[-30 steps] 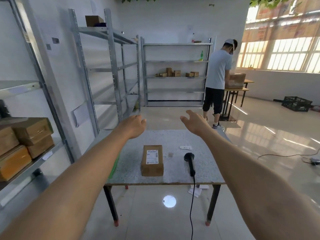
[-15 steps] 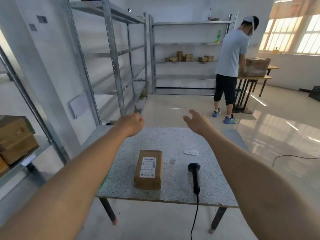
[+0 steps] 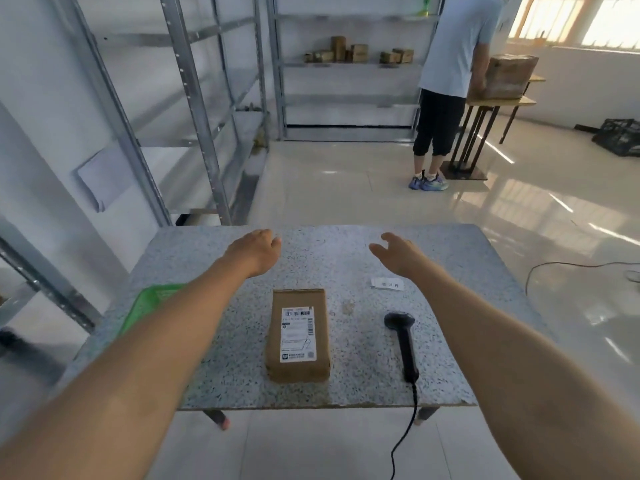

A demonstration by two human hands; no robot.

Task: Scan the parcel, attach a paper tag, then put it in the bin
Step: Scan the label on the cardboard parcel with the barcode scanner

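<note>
A brown cardboard parcel (image 3: 298,336) with a white shipping label lies flat on the speckled grey table (image 3: 329,258), near its front edge. To its right lies a black handheld scanner (image 3: 401,342), its cable hanging off the table. A small white paper tag (image 3: 387,284) rests behind the scanner. My left hand (image 3: 254,251) hovers above the table behind the parcel, fingers loosely curled and holding nothing. My right hand (image 3: 394,252) hovers beside the tag, fingers spread and empty. A green bin (image 3: 150,306) shows at the table's left, partly hidden by my left forearm.
Metal shelving (image 3: 194,109) stands to the left and at the back, with small boxes on the far rack. Another person (image 3: 450,84) stands at a wooden table (image 3: 502,102) with a large box. A black crate (image 3: 620,135) and a cable (image 3: 568,268) lie on the floor at right.
The view has tilted down and moved closer to the table. Both hands have come lower over the tabletop, still empty; parcel, scanner and tag have not moved.
</note>
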